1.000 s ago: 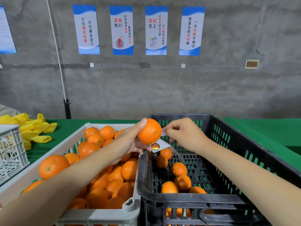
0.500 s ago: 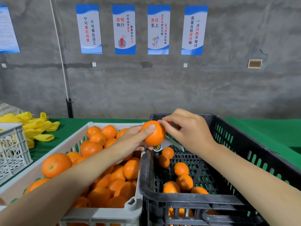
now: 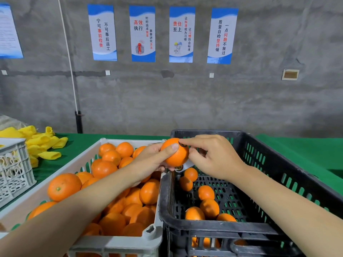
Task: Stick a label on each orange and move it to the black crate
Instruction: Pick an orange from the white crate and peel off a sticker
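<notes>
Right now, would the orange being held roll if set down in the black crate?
Probably a little: the orange is round, and the black crate floor shows bare stretches between fruit. It seems firm, since the left hand grips it without denting.

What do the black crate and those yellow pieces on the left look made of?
Black crate: likely moulded plastic, matte, judging by slotted walls and thick rim. Yellow pieces: probably soft foam sleeves, ribbed surface, floppy shapes; uncertain.
</notes>
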